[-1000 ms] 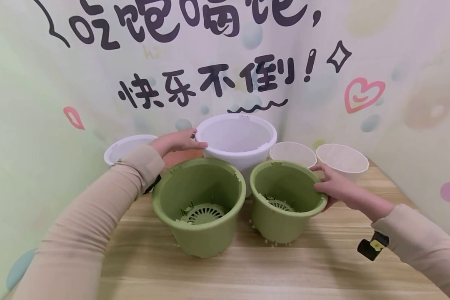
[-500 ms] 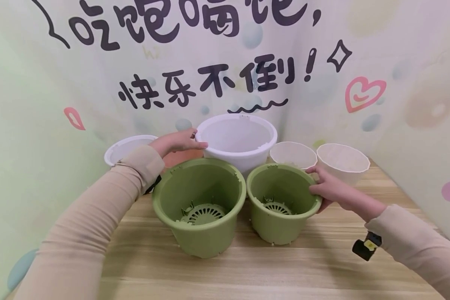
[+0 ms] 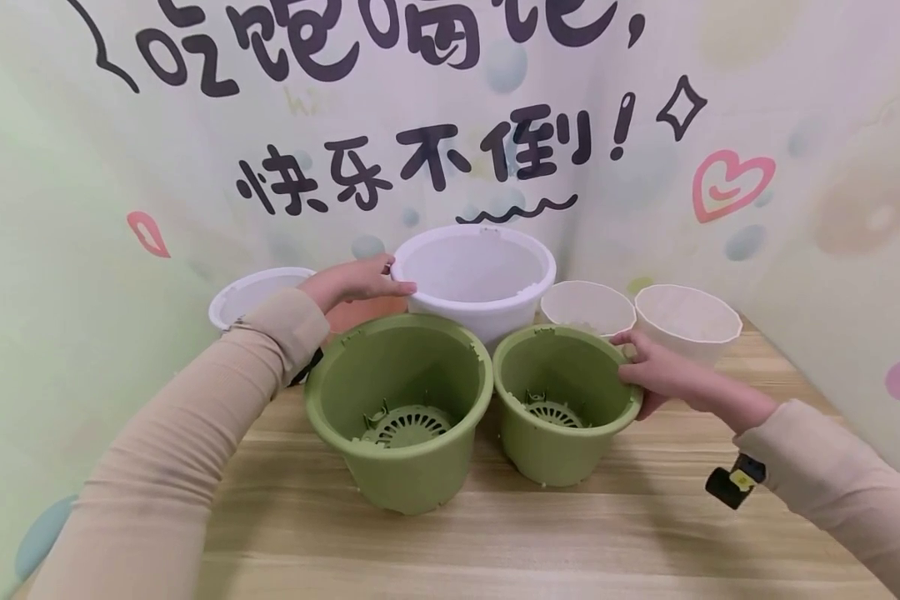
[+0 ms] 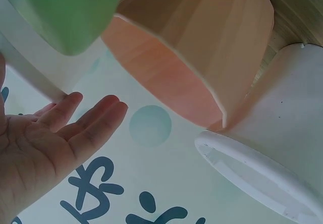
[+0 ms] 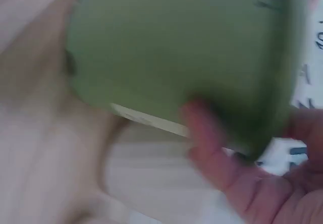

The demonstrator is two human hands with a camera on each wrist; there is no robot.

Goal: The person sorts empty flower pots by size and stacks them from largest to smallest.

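My left hand [image 3: 354,282] rests at the left rim of the tall white pot [image 3: 487,305], touching it with thumb and fingers. In the left wrist view, the fingers of that hand [image 4: 60,138] extend loosely beside a white rim. With my right hand [image 3: 663,371] I grip the right rim of the smaller green pot [image 3: 558,450], which stands upright on the table. The right wrist view, blurred, shows the right hand's [image 5: 252,183] thumb against the outside of the green pot [image 5: 176,47]. Left of it stands the larger green pot [image 3: 412,479], in front of the white one.
Behind my left wrist are another white pot [image 3: 232,304] and an orange pot [image 3: 367,315], also visible in the left wrist view. Two pale, thin-rimmed pots [image 3: 585,307] [image 3: 690,321] stand at the back right of the wooden table [image 3: 495,550]. A printed cloth hangs behind.
The smaller green pot has moved slightly left with my right hand, closer to the larger green pot, and has hardly moved in the last half second. My left hand stays in place.
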